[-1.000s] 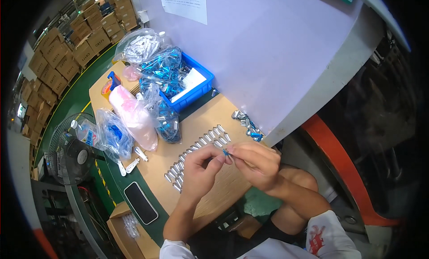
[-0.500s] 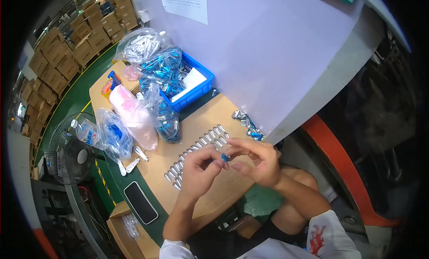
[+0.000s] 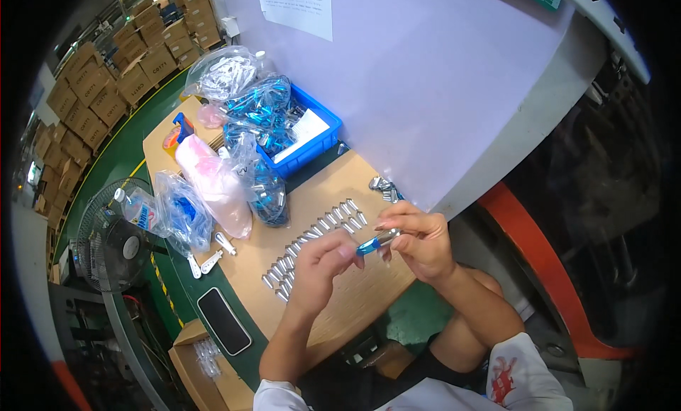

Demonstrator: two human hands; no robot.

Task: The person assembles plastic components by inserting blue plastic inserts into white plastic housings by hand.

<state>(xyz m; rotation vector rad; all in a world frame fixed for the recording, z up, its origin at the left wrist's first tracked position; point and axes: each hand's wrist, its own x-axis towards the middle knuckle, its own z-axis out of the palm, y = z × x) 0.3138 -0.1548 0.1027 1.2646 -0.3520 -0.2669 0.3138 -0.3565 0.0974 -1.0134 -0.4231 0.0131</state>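
Observation:
Between my two hands, above the front of the table, is a small shiny metal piece with a blue film-like end [image 3: 378,242]. My right hand [image 3: 424,246] pinches its bare metal end between thumb and fingers. On the other side, my left hand [image 3: 325,265] has its thumb and fingertips closed at the blue end. Whether the blue part is a film or a sleeve, I cannot tell. Beyond my hands, several small silver metal pieces [image 3: 312,232] lie in slanting rows on the brown tabletop [image 3: 323,182]. A small pile of silver and blue pieces [image 3: 384,189] rests beside the wall.
A blue bin [image 3: 306,150] and clear bags of blue-wrapped pieces [image 3: 268,198] stand at the back left. Nearer are a pink-white bag [image 3: 213,187], white-handled items [image 3: 210,263] and a phone [image 3: 224,321]. A fan [image 3: 117,241] stands left; a pale panel [image 3: 425,78] rises behind.
My right hand has turned, and a shiny metal piece with a blue end now shows between my hands, where only a small blue bit showed before.

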